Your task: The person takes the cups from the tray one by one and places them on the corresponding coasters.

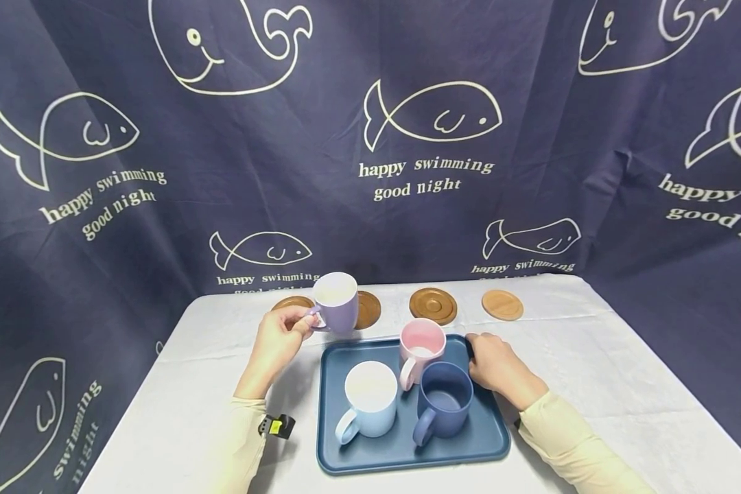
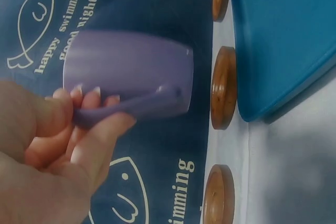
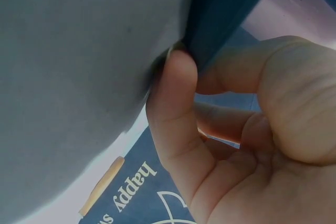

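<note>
My left hand (image 1: pixel 288 329) grips a purple mug (image 2: pixel 131 72) by its handle, above the table and just behind the tray's far left corner. The mug has a pale inside and is held upright. My right hand (image 1: pixel 494 363) pinches the rim of the blue tray (image 1: pixel 407 461) at its right side, as the right wrist view shows up close. Standing on the tray are a light blue mug (image 1: pixel 379 412) at the left, a pink mug (image 1: pixel 429 357) at the back and a dark blue mug (image 1: pixel 451 415) at the right.
Along the table's far edge lie round wooden coasters in a row: a brown one (image 1: pixel 293 302) at the left, one (image 1: pixel 368 310) partly behind the purple mug, another (image 1: pixel 433 306) and a lighter one (image 1: pixel 503 305). A dark blue fish-print curtain (image 1: pixel 407 233) hangs behind the white table (image 1: pixel 593 357).
</note>
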